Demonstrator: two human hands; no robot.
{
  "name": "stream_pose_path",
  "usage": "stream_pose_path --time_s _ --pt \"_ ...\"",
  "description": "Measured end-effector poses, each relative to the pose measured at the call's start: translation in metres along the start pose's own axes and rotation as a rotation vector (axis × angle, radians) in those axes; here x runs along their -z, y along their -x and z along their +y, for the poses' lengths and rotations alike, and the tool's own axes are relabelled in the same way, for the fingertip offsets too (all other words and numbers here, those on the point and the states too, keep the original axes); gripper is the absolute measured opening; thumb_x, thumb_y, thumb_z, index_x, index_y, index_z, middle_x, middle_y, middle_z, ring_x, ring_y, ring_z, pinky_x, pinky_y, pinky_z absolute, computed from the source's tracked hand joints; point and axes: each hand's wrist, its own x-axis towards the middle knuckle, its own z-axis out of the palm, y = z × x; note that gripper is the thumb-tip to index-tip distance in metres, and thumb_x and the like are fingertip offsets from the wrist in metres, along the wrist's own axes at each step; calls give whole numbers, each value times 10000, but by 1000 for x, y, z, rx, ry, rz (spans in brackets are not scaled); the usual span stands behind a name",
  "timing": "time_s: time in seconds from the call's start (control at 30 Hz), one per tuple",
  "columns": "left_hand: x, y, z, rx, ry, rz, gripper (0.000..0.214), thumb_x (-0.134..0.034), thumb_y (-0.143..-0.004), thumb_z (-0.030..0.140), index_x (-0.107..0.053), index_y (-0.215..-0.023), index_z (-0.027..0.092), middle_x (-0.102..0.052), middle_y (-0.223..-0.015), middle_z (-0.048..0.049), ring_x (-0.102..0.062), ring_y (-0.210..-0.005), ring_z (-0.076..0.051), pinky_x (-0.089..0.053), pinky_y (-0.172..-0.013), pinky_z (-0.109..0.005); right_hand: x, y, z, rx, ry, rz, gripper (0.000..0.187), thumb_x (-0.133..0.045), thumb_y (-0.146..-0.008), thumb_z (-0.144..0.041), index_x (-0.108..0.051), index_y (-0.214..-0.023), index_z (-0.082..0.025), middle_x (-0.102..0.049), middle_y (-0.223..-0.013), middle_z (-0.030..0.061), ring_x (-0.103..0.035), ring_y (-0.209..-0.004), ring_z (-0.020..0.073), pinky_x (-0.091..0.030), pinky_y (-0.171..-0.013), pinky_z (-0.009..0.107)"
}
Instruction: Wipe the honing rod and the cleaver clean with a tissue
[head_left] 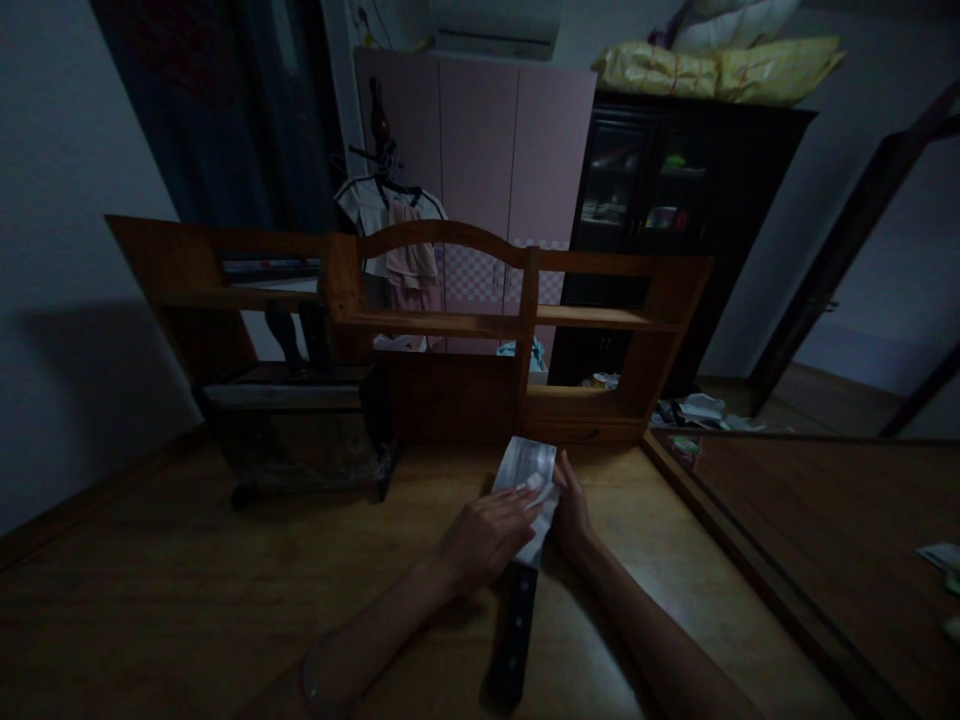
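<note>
A cleaver (526, 458) with a broad metal blade and a black riveted handle lies over the wooden desk, its handle pointing toward me. My left hand (484, 538) presses a crumpled white tissue (547, 493) onto the flat of the blade, fingers close together. Along the blade's right edge, my right hand (574, 515) grips the cleaver, with its thumb side up; part of its fingers are hidden behind the blade. Neither hand touches the handle.
At the left stands a dark knife block (296, 445) with black handles sticking up. A wooden shelf unit (450, 325) runs along the back of the desk (360, 580). On the right, a raised wooden edge (720, 520) borders the desktop. The room is dim.
</note>
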Motion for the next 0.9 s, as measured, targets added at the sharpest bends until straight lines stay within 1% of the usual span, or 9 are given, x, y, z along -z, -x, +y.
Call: stream_pose_path --time_s 0.1,0.2,0.3,0.4,0.5,0.57,0.63,0.73,0.9 --pt "3 -1 7 -96 46 -73 409 -320 -988 301 -459 -1365 225 -409 -1443 -24 -355 -1345 -161 -310 -1122 -358 1 0 -2 -20 33 36 484 -547 -815 -566 -662 -1057 -163 -735 -799 56 -690 -708 237 -527 -724 356" --pt "3 0 7 -92 102 -56 407 -270 -1001 292 -492 -1339 248 -466 -1403 -2 -405 -1312 -148 -340 -1103 -343 -1 0 -4 -20 28 -31 522 -522 -823 -581 -633 -1131 -175 -737 -851 58 -693 -765 244 -523 -745 359" --pt "0 3 2 -37 151 15 423 -230 -1010 281 -559 -1273 256 -557 -1319 13 -477 -1257 -140 -382 -1072 -334 -2 0 -5 -17 42 -63 515 -515 -823 -591 -648 -1085 -169 -736 -839 62 -693 -781 248 -519 -759 358" --pt "-4 5 -5 48 151 116 415 -248 -1008 268 -612 -1207 243 -612 -1251 1 -527 -1211 -150 -405 -1054 -347 -2 0 -4 -15 34 -67 472 -539 -804 -597 -677 -961 -174 -730 -759 54 -690 -751 252 -519 -764 362" --pt "-6 6 -12 163 67 235 374 -304 -997 266 -622 -1191 237 -592 -1276 -15 -513 -1227 -168 -383 -1077 -379 -5 0 -2 -13 -5 -98 413 -546 -810 -575 -679 -899 -195 -727 -745 42 -682 -783 255 -514 -793 370" --pt "-6 5 -16 244 1 306 363 -319 -992 265 -618 -1197 235 -564 -1310 -18 -469 -1268 -177 -353 -1102 -407 -7 0 -1 -16 -27 -121 396 -532 -828 -555 -678 -925 -199 -731 -784 40 -675 -828 254 -507 -818 374" --pt "-6 4 -19 295 -36 336 363 -321 -992 266 -586 -1238 232 -525 -1350 -18 -416 -1309 -178 -331 -1118 -422 -7 -1 0 -13 -36 -133 400 -516 -842 -541 -673 -969 -196 -732 -841 41 -669 -863 248 -500 -833 370" --pt "-5 4 -20 265 -43 290 370 -324 -992 270 -531 -1296 227 -472 -1399 -20 -361 -1342 -173 -307 -1134 -422 -4 -4 1 4 -47 -137 397 -509 -851 -535 -666 -979 -193 -728 -870 36 -664 -871 235 -495 -837 357" --pt "-2 3 -13 129 24 154 385 -309 -997 260 -483 -1339 226 -446 -1420 -23 -359 -1342 -162 -319 -1127 -390 5 -8 5 7 -27 -84 417 -516 -832 -577 -660 -878 -189 -720 -811 32 -663 -798 221 -502 -796 344"
